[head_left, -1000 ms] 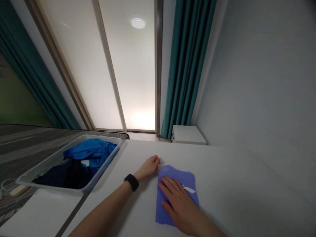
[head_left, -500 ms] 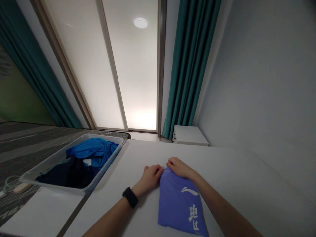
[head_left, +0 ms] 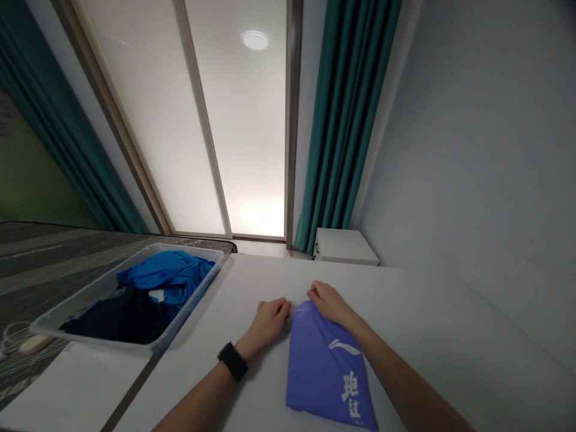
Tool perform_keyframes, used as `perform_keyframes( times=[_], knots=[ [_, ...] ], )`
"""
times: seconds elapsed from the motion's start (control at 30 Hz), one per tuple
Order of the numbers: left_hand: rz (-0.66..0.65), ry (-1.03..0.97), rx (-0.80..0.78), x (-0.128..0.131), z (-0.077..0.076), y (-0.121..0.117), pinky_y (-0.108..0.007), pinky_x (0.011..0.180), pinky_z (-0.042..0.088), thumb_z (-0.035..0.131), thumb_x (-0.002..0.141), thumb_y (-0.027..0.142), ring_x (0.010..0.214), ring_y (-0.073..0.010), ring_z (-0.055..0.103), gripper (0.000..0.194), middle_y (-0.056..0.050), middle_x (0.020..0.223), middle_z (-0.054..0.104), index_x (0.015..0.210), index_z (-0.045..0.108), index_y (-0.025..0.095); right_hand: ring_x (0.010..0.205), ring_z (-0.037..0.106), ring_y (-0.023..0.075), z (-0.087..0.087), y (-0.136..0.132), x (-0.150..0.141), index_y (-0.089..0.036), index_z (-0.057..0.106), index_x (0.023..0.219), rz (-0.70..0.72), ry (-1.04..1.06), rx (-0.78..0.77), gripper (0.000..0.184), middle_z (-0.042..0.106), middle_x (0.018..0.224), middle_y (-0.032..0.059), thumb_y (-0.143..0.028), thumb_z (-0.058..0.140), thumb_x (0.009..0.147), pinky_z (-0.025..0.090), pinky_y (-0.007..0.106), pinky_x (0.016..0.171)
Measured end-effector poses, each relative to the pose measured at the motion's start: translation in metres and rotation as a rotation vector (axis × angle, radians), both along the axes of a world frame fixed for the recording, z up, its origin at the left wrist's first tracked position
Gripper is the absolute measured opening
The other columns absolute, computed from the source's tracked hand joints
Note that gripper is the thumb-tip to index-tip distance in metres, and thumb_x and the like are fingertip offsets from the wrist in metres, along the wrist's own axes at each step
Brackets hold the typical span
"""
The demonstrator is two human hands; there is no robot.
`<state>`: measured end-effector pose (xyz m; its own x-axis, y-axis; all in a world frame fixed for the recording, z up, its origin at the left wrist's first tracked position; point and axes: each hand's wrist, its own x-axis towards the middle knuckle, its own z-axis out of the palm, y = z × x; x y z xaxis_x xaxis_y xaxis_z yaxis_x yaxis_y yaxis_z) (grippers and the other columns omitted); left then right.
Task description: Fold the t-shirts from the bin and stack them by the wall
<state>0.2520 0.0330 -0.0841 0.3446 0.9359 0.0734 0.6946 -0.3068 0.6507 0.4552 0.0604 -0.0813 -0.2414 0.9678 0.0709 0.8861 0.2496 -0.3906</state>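
Purple garment [head_left: 317, 372] folded, on worktop [head_left: 427, 354]; clothes [head_left: 171, 273] in bin [head_left: 192, 300] loose.
L hand [head_left: 267, 321] curled nr top corner, R hand [head_left: 332, 304] curled at top edge; grip unconf., both.

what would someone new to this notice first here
Probably the folded purple garment with white lettering, lying on the white table between the left hand and the right hand, both at its far edge. Next, the clear plastic bin at left, holding bright blue and dark clothes, and the glowing frosted door panels behind.
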Motion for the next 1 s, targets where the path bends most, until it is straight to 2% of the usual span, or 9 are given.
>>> perform_keyframes(
  times=[0.1,0.2,0.33,0.4,0.5,0.67,0.8,0.9,1.0],
  knots=[
    [0.002,0.007,-0.005,0.000,0.004,-0.002,-0.028,0.071,0.036,0.029,0.098,0.039,0.067,-0.0172,0.057,0.044,0.001,0.066,0.063,0.068,0.056,0.020,0.093,0.057,0.0189,0.006,-0.009,0.010,-0.017,0.060,0.096,-0.065,0.013,0.062,0.023,0.065,0.101,0.0080,-0.022,0.037,0.098,0.039,0.030,0.084],
    [-0.030,0.095,0.034,0.002,0.004,-0.005,-0.030,0.075,0.035,0.032,0.098,0.040,0.071,-0.0182,0.058,0.041,0.000,0.069,0.064,0.070,0.055,0.020,0.107,0.055,0.0224,0.013,-0.034,0.015,-0.017,0.060,0.108,-0.068,0.015,0.141,0.026,0.063,0.112,0.0107,-0.021,0.037,0.097,0.038,0.036,0.094],
    [-0.101,0.175,0.097,0.001,-0.003,-0.005,-0.034,0.080,0.034,0.034,0.099,0.035,0.079,-0.0197,0.060,0.033,-0.002,0.079,0.066,0.078,0.054,0.020,0.124,0.049,0.0253,0.015,-0.083,0.006,-0.020,0.054,0.131,0.100,-0.003,0.203,0.038,0.058,0.133,0.0114,-0.025,0.043,0.095,0.034,0.044,0.108],
    [-0.123,0.185,0.104,0.000,-0.007,-0.004,-0.035,0.081,0.035,0.034,0.099,0.034,0.079,-0.0201,0.061,0.031,-0.003,0.080,0.067,0.079,0.054,0.020,0.138,0.037,0.0255,0.014,-0.105,-0.003,-0.023,0.044,0.143,0.233,-0.019,0.147,0.049,0.044,0.150,0.0087,-0.032,0.046,0.095,0.025,0.046,0.116],
    [-0.122,0.144,0.138,-0.004,-0.007,-0.002,-0.036,0.082,0.039,0.035,0.098,0.030,0.082,-0.0210,0.062,0.027,-0.004,0.084,0.068,0.084,0.056,0.021,0.147,0.019,0.0264,0.013,-0.126,-0.013,-0.027,0.033,0.151,0.361,-0.025,0.004,0.059,0.027,0.159,0.0047,-0.042,0.046,0.095,0.014,0.050,0.120],
    [-0.171,0.060,0.324,-0.007,0.007,-0.016,-0.039,0.095,0.043,0.031,0.099,0.023,0.108,-0.0233,0.057,0.033,-0.012,0.118,0.063,0.118,0.058,0.018,0.148,0.016,0.0245,0.015,-0.133,-0.006,-0.024,0.024,0.154,0.333,-0.020,-0.019,0.064,0.020,0.161,0.0047,-0.045,0.043,0.097,0.010,0.049,0.121],
    [-0.417,0.145,0.413,-0.001,0.013,-0.042,-0.044,0.114,0.031,0.041,0.099,0.034,0.137,-0.0260,0.037,0.052,-0.010,0.151,0.041,0.149,0.034,0.022,0.147,0.019,0.0234,0.004,-0.138,0.018,-0.021,0.021,0.154,0.243,-0.037,0.032,0.060,0.021,0.160,0.0056,-0.044,0.033,0.101,0.014,0.049,0.121],
    [-0.570,0.232,0.396,0.002,0.009,-0.056,-0.047,0.119,0.023,0.047,0.096,0.044,0.146,-0.0285,0.024,0.069,-0.008,0.160,0.025,0.155,0.018,0.024,0.146,0.021,0.0233,-0.013,-0.137,0.043,-0.021,0.022,0.154,0.193,-0.028,0.027,0.060,0.024,0.160,0.0060,-0.046,0.032,0.101,0.015,0.049,0.121],
    [-0.617,0.268,0.367,0.001,0.012,-0.062,-0.051,0.120,0.018,0.049,0.095,0.049,0.146,-0.0300,0.024,0.071,-0.009,0.159,0.025,0.155,0.020,0.024,0.142,0.031,0.0213,-0.026,-0.124,0.071,-0.023,0.034,0.150,0.068,0.083,0.038,0.053,0.036,0.155,0.0067,-0.041,0.027,0.102,0.022,0.047,0.119]
  ],
)
